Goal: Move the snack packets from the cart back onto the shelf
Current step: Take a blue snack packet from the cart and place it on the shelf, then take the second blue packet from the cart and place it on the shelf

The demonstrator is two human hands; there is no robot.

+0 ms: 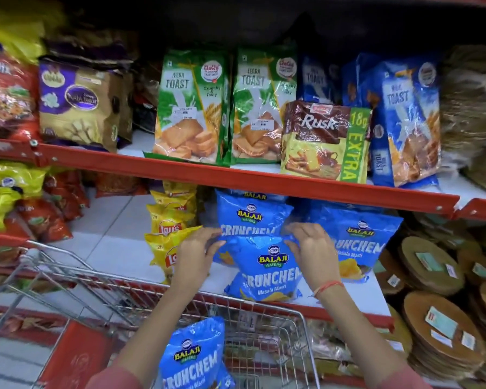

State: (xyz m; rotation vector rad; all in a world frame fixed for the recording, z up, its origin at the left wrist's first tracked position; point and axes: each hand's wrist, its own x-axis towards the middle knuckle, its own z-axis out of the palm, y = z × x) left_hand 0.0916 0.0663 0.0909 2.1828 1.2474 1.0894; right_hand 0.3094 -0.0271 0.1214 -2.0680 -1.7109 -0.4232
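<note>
Nearest you, one blue Balaji packet (191,357) still stands in the wire cart (264,341) at 6 o'clock, just under your left forearm, so that arm is nearer for the next reach. Beyond it, your left hand (194,254) and right hand (310,248) each pinch a top corner of the upright packet (265,272), long axis 12 to 6, its base seemingly resting near the front edge of the white lower shelf (118,248). Farther back, more blue packets (253,217) crowd 12 and 2 o'clock, yellow chip bags (170,220) stand at 10, and bare shelf lies beyond them at 9.
</note>
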